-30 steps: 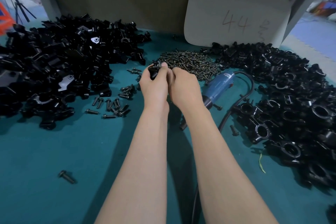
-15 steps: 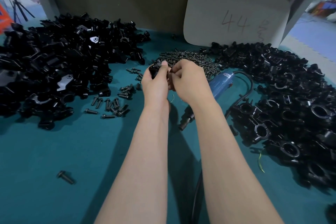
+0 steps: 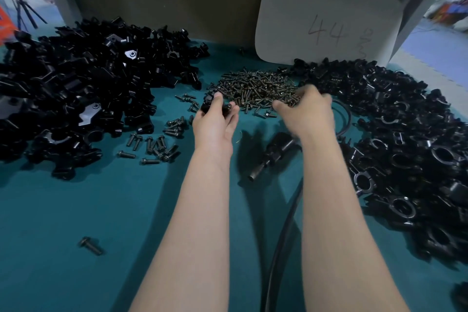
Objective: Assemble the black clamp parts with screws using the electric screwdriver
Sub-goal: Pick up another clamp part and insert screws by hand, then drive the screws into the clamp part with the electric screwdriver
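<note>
Black clamp part gripped in left hand, beside the screw pile | right hand over pile edge, fingers curled (motion-blurred; grip cannot be told) | electric screwdriver lying on teal table under right forearm.

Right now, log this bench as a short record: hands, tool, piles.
left hand: holds a black clamp part
right hand: blurred, over the screw pile; grip unclear
electric screwdriver: lying on the teal mat, partly hidden by the right arm
left pile: loose black clamp parts
right pile: black ring-shaped clamps
stray screw: alone, near left
card: marked 44
</note>
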`<state>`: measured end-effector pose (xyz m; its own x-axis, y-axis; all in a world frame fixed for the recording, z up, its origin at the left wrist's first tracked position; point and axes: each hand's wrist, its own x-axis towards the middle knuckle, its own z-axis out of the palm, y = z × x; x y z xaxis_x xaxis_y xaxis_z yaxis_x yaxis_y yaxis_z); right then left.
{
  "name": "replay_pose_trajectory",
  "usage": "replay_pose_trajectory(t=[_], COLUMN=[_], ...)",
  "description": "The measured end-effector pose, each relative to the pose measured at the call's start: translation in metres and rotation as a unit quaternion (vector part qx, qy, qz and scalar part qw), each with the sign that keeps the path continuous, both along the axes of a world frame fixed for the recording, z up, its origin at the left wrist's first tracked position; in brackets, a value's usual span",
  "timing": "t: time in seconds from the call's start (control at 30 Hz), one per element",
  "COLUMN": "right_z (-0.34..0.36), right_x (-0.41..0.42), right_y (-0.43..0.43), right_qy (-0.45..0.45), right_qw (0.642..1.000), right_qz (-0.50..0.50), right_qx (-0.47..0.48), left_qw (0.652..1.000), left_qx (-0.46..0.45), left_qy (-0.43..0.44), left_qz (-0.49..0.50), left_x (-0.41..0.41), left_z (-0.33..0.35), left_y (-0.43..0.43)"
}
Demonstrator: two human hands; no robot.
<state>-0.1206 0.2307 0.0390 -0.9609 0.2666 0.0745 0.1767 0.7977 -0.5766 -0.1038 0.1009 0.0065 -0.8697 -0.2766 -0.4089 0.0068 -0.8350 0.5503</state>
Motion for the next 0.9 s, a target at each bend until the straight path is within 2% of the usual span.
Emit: replay_pose_trajectory(t=[0.1,0.17,0.33,0.4,0.47,0.53,0.6,0.63,0.67,0.77,0.9], right_z=[-0.013,-0.02,-0.022,-0.019,-0.009,0.002,0.009,0.01,0.011,0.008,0.01], right_x=[0.001,0.0,-0.005,-0.007,-0.006,-0.004,-0.003,-0.002,-0.002,-0.002,-0.002], right_y=[0.006,0.003,0.009,0.012,0.014,0.013,0.014,0.015,0.015,0.014,0.016], right_qy=[-0.113,-0.126,-0.082,-0.021,0.047,0.088,0.098,0.1,0.1,0.106,0.144], right_qw=[0.992,0.991,0.994,0.993,0.972,0.908,0.792,0.737,0.702,0.647,0.572], right_qz=[-0.033,-0.032,-0.062,-0.063,-0.063,-0.069,-0.06,-0.056,-0.059,-0.074,-0.091], right_qx=[0.04,0.044,-0.025,-0.097,-0.22,-0.404,-0.6,-0.666,-0.703,-0.751,-0.803], left_qw=[1.0,0.999,0.999,0.999,0.996,0.983,0.958,0.942,0.927,0.868,0.799], left_qx=[0.027,0.029,0.013,-0.019,-0.08,-0.179,-0.283,-0.33,-0.368,-0.484,-0.587], left_qy=[0.001,0.001,-0.002,-0.008,-0.024,-0.032,-0.055,-0.062,-0.068,-0.108,-0.122], left_qz=[-0.01,-0.022,-0.03,-0.031,-0.024,-0.012,-0.006,-0.001,0.002,-0.017,-0.032], left_x=[-0.001,-0.002,-0.002,-0.004,-0.005,-0.005,-0.005,-0.004,-0.004,-0.005,-0.002], left_z=[-0.001,-0.001,-0.002,-0.003,-0.004,-0.005,-0.009,-0.01,-0.011,-0.016,-0.018], left_y=[-0.001,0.0,0.0,0.0,0.001,0.001,-0.001,-0.003,-0.004,-0.007,-0.006])
